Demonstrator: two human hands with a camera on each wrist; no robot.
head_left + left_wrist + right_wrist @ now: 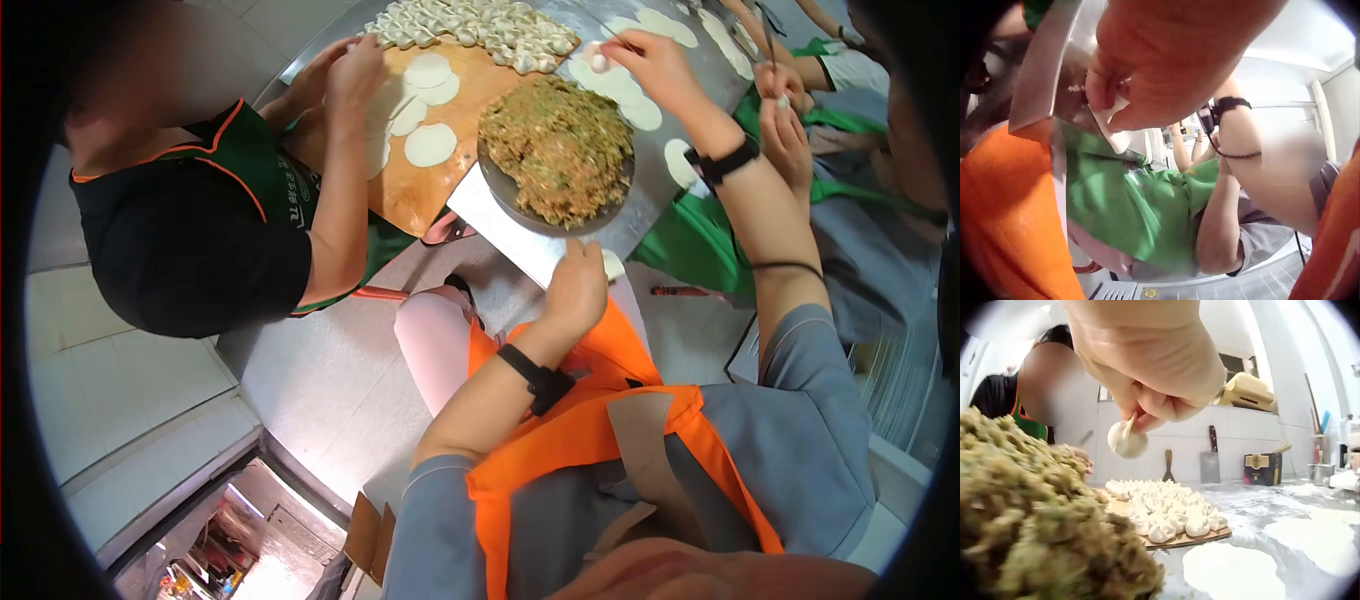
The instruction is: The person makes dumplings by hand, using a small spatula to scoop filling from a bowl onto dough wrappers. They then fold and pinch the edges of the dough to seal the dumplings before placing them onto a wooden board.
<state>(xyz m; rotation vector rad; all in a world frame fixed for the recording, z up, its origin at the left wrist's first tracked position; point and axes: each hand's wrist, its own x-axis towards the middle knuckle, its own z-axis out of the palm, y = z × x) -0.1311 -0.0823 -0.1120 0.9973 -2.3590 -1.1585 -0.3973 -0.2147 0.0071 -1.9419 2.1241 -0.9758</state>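
My right hand is raised beyond the filling bowl and pinches a folded dumpling by its top edge. In the right wrist view the dumpling hangs from the fingertips, round and plump, with the board of dumplings behind it. My left hand is low at the near table edge. Its fingers and thumb hold a thin white dumpling wrapper, partly hidden by the hand. Between the hands stands a round bowl heaped with greenish-brown filling.
Rows of finished dumplings fill the far end of a wooden board. Loose wrappers lie on it, and more wrappers on the metal table. Another person works at the left; others sit at the right. A cleaver leans against the wall.
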